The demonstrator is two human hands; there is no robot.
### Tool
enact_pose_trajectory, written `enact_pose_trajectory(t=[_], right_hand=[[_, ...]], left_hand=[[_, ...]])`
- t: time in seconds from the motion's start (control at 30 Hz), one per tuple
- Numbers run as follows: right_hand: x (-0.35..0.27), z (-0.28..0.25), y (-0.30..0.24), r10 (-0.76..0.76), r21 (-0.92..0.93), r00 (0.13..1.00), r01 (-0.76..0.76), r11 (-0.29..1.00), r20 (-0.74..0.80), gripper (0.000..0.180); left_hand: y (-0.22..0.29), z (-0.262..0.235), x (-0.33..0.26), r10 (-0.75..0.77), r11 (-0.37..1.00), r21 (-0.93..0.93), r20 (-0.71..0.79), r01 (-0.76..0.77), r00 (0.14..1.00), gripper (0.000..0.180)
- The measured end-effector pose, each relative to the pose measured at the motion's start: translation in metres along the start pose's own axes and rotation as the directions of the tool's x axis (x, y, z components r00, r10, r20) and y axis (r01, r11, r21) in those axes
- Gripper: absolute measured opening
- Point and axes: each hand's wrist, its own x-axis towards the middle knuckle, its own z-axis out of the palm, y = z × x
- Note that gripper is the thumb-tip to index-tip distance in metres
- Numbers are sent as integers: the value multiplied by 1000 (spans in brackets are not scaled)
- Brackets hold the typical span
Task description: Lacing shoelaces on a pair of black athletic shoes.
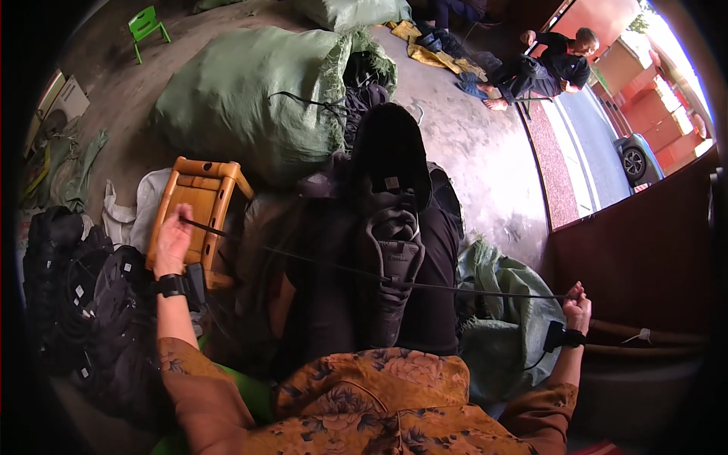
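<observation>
A black shoe [396, 262] rests on my lap, its lacing side facing up. A long black shoelace [493, 291] crosses the shoe and is drawn nearly straight out to both sides. My left hand [174, 241], beside a bamboo stool [189, 220], pinches one end of it. Far out to the right, my right hand [578, 309] has its fingers closed on the other end. Beyond the shoe's opening stands a rounded black shape [390, 152]; whether it belongs to the same shoe I cannot tell.
Black shoes [95, 303] lie heaped at the left. A stuffed green woven sack [250, 98] lies ahead, with another green sack [508, 311] by my right leg. A small green chair [148, 29] stands far left. Outside the doorway, a person [557, 64] sits near a car [635, 161].
</observation>
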Motion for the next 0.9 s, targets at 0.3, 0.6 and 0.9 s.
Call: enact_pose_trajectory(t=[0.3, 0.6, 0.9], right_hand=[[-82, 68, 123, -76, -696, 959, 251, 673, 273, 25], [-256, 152, 345, 321, -669, 593, 705, 237, 739, 8], [-287, 147, 354, 486, -657, 543, 749, 88, 685, 11]], left_hand=[[63, 18, -36, 477, 756, 530, -44, -385, 878, 30], [-186, 216, -161, 31, 334, 735, 617, -590, 786, 11], [-198, 223, -201, -179, 120, 815, 579, -567, 795, 9]])
